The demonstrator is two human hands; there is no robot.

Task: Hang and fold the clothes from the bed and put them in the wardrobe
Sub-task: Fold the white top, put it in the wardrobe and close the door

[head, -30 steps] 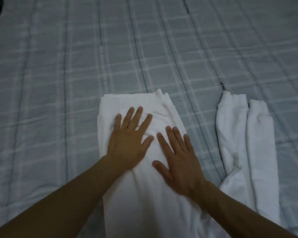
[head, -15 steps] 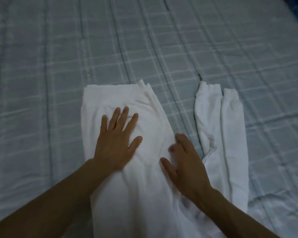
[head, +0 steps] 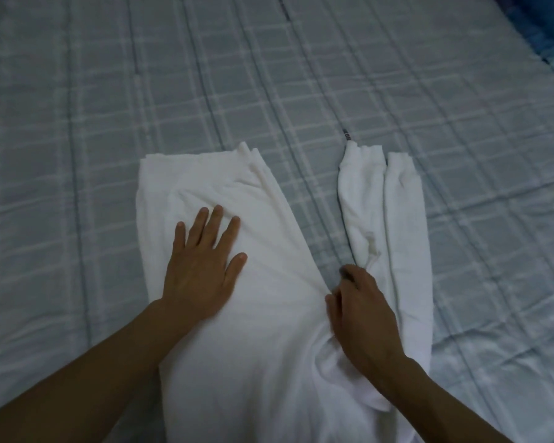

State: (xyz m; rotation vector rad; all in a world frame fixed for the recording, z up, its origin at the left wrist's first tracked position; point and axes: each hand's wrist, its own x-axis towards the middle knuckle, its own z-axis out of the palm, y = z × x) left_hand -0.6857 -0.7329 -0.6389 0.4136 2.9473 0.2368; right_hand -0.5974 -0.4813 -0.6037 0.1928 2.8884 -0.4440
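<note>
Your left hand (head: 202, 263) lay flat, fingers spread, on the folded body of the white garment (head: 237, 330), likely pinning it so the fold would not shift. Your right hand (head: 362, 311) had its fingers curled at the garment's right edge, touching the base of the sleeves (head: 397, 219). I cannot tell whether it pinched cloth, but it seemed placed to bring them over. The garment rested on the bed (head: 109, 91), near you, with the sleeves pointing far. The bed was grey-blue check, softly wrinkled, and a dark blue patch (head: 550, 43) showed at the far right corner.
</note>
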